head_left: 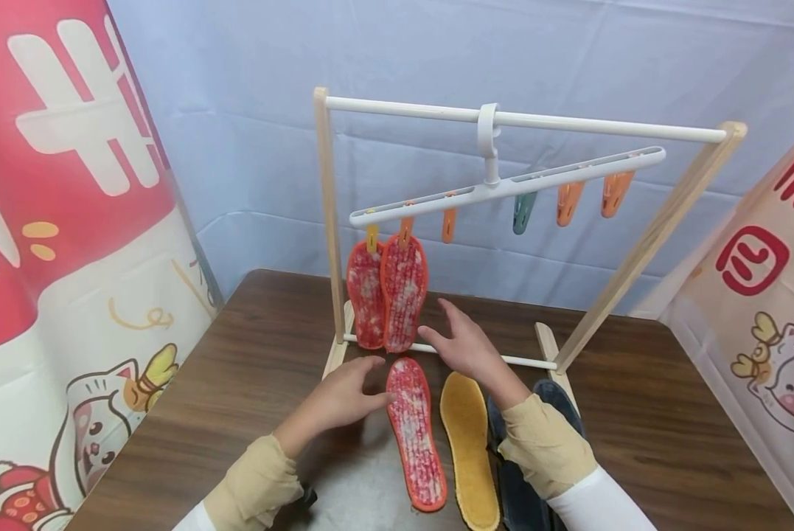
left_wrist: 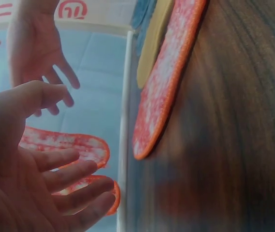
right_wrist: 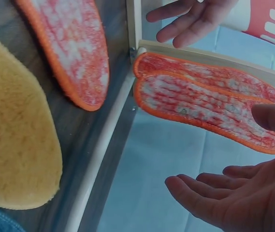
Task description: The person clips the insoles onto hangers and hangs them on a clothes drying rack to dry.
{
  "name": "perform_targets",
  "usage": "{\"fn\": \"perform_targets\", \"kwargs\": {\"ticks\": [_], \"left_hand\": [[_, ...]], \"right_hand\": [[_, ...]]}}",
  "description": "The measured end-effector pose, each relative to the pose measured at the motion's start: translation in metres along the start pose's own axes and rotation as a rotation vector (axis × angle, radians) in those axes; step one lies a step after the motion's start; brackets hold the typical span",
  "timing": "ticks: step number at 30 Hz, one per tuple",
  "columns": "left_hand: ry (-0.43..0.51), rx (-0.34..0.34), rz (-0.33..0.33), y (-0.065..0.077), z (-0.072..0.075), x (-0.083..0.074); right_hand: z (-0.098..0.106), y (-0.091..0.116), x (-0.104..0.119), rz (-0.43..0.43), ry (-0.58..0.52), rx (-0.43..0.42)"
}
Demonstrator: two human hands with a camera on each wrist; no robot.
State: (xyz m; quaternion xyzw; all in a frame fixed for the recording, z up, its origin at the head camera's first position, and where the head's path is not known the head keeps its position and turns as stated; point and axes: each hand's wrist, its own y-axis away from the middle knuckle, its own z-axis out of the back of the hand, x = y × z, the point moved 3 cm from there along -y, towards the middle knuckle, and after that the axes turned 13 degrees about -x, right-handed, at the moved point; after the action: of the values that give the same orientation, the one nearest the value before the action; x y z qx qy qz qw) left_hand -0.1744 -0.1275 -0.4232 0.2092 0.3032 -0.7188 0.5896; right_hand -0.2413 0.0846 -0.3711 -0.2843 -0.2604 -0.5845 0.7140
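Observation:
Two red-and-white insoles with orange edging hang from the white clip hanger (head_left: pixel 483 193): the left one (head_left: pixel 366 295) under a yellow clip (head_left: pixel 372 237), the right one (head_left: pixel 404 295) under an orange clip (head_left: pixel 406 230). My right hand (head_left: pixel 466 343) is held with fingers spread just right of the hanging pair and holds nothing. My left hand (head_left: pixel 346 394), empty too with thumb and fingers apart, is below them, its thumb at the edge of a third red insole (head_left: pixel 418 435) lying on the table. In the right wrist view the hanging insoles (right_wrist: pixel 200 106) lie between both hands.
A yellow insole (head_left: pixel 468 450) lies right of the red one, and dark insoles (head_left: pixel 523 479) lie partly under my right forearm. The wooden rack (head_left: pixel 329 221) stands behind, its low white bar (head_left: pixel 519 361) near the table (head_left: pixel 642 428). Orange clips (head_left: pixel 570 203) and a green clip (head_left: pixel 524 212) hang unused.

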Motion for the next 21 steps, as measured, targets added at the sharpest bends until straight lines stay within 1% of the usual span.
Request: {"fn": "perform_targets", "kwargs": {"ticks": [4,11,16,21], "left_hand": [[-0.016,0.017,-0.002,0.004,-0.005,0.000],[-0.032,0.040,-0.027,0.010,-0.011,0.000],[-0.056,0.062,-0.020,0.013,-0.017,0.004],[-0.072,0.065,-0.021,0.015,-0.018,0.002]], "right_hand": [[-0.002,0.003,-0.004,0.005,0.014,-0.008],[-0.007,0.008,-0.011,0.012,0.036,0.006],[-0.012,0.011,-0.013,0.021,0.040,0.011],[-0.019,0.013,-0.018,0.008,0.043,0.026]]}}
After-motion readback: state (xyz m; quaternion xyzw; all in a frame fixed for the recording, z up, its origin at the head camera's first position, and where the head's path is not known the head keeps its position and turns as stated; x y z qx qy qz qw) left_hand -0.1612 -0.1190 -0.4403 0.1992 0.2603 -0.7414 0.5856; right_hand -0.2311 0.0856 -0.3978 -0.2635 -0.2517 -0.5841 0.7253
